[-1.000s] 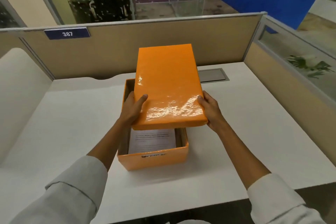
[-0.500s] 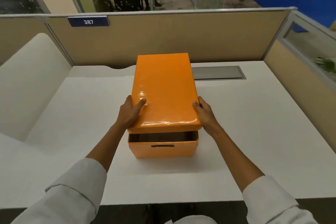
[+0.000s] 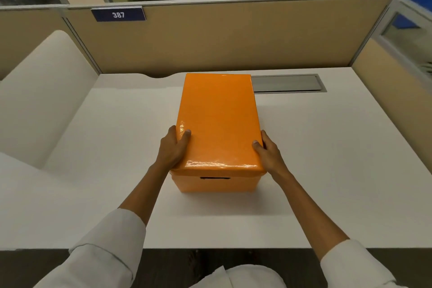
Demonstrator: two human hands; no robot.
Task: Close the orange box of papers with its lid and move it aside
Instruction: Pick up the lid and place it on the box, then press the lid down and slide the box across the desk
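Lid (image 3: pixel 218 121) now sits flat on the orange box (image 3: pixel 216 184), which stands near the middle of the white desk (image 3: pixel 327 159), its far end close to the grey cable hatch (image 3: pixel 288 83). We have our left hand (image 3: pixel 173 149) and right hand (image 3: pixel 268 153) clamped on the lid's two long sides near the front corners, thumbs lying on top and fingers wrapped over the edges, likely so we can press it down evenly and keep it square to the box. Half a second back the front of the lid was still raised, with a dark gap showing above the box's front wall; that gap has closed and only the handle slot (image 3: pixel 215 178) shows below the rim. The papers are hidden. Moving the box aside is not yet done.
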